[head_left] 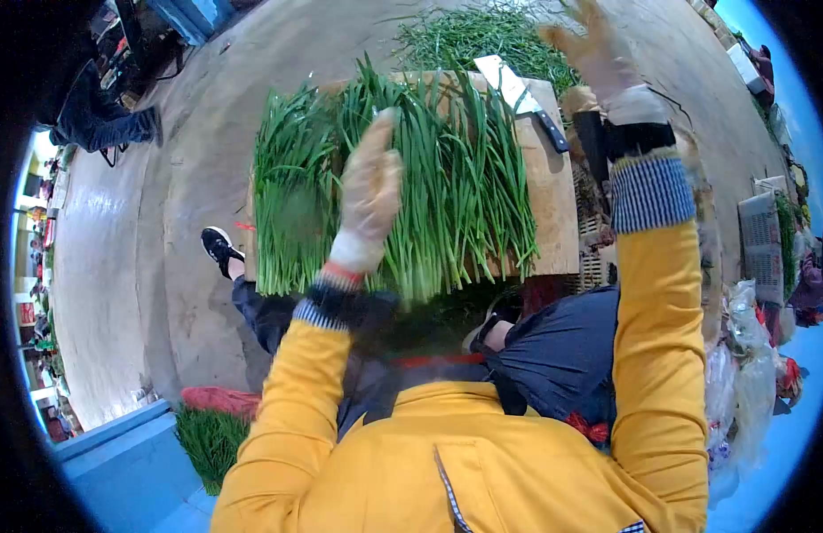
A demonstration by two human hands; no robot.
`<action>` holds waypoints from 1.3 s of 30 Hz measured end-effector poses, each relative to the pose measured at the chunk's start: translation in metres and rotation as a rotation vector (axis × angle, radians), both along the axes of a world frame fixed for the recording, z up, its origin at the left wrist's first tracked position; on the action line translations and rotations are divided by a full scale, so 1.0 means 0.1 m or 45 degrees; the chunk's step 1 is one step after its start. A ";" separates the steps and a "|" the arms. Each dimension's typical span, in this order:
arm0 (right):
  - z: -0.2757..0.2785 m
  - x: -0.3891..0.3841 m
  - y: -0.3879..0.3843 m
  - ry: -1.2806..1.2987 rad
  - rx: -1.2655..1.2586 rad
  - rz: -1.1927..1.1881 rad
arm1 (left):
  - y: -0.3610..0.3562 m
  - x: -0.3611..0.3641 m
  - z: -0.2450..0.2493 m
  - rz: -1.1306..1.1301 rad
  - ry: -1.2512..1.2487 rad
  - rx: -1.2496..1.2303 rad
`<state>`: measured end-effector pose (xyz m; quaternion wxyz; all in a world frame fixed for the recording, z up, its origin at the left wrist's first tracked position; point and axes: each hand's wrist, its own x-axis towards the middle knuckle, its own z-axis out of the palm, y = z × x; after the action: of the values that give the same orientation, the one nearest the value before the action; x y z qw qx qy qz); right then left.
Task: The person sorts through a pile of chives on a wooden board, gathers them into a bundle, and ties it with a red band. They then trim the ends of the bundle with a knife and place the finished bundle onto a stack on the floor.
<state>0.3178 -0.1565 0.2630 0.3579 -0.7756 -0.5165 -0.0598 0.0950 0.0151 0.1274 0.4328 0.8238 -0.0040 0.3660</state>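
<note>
Long green leafy stalks [438, 178] lie side by side across a wooden board [552, 204], their pale ends toward my body. My left hand [373, 182], in a pale glove, is over the middle of the stalks with its fingers extended; whether it touches them is unclear. Off the board's upper right corner, my right hand [598, 53] is raised and blurred, fingers apart, holding nothing visible. A cleaver [522, 99] with a wide blade and dark handle rests at the board's upper right, its blade partly beside the leaves.
Loose green cuttings [491, 35] are piled on the floor beyond the board. A seated person's legs [105, 120] show at upper left. Plastic crates [762, 244] and clear bags [751, 373] are at right. More greens [211, 444] lie at lower left beside a blue ledge [131, 462].
</note>
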 end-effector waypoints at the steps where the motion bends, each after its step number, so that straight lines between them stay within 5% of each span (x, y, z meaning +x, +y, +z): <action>1: 0.04 0.10 0.06 -0.108 -0.330 -0.667 | 0.04 -0.21 -0.04 0.152 0.026 -0.090; 3: -0.24 -0.08 -0.07 0.095 -0.882 -0.518 | 0.02 -0.68 -0.23 0.478 0.078 -0.291; 4: -0.80 -0.12 -0.20 0.759 -0.410 -0.282 | 0.00 -0.86 -0.39 0.548 0.185 -0.321; 6: -1.42 -0.35 -0.46 0.898 -0.328 -0.152 | -0.16 -1.08 -0.62 0.618 0.281 -0.451; 7: -1.51 -0.50 -0.55 0.380 -0.715 -0.270 | -0.21 -1.17 -0.72 0.660 0.394 -0.218; 11: -1.77 -1.01 -0.32 0.320 -0.797 -0.666 | -0.41 -0.99 -0.72 0.868 0.692 0.191; 13: -1.51 -1.31 -0.07 0.703 -0.820 -0.620 | -0.40 -0.87 -0.70 0.878 0.790 0.137; 17: -1.73 -1.79 0.24 0.622 -0.355 -0.417 | -0.53 -0.64 -0.82 0.785 0.500 0.166; 21: -1.93 -1.55 0.13 1.465 0.240 -0.232 | -0.56 -0.51 -0.89 0.601 0.330 0.020; 23: -1.86 -1.34 -0.10 1.468 0.445 -0.168 | -0.63 -0.50 -0.73 0.505 0.324 -0.169; 27: -2.01 -0.98 -0.42 1.287 0.074 -0.434 | -0.67 -0.55 -0.53 0.453 0.394 -0.223; 29: -1.89 -0.95 -0.45 0.665 -0.317 -0.397 | -0.42 -0.67 -0.22 0.517 0.251 0.063; 34: -1.91 -0.60 -0.82 0.939 -0.173 -0.474 | 0.18 -1.02 -0.61 0.543 0.361 -0.995; 39: -2.00 -0.42 -1.03 1.219 -0.088 -0.549 | 0.09 -0.74 -0.42 0.622 0.625 -0.988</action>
<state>0.2763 -0.2591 0.0631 0.5075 -0.8162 -0.1257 0.2460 0.0210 0.0237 0.0856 0.5965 0.6413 0.4259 0.2270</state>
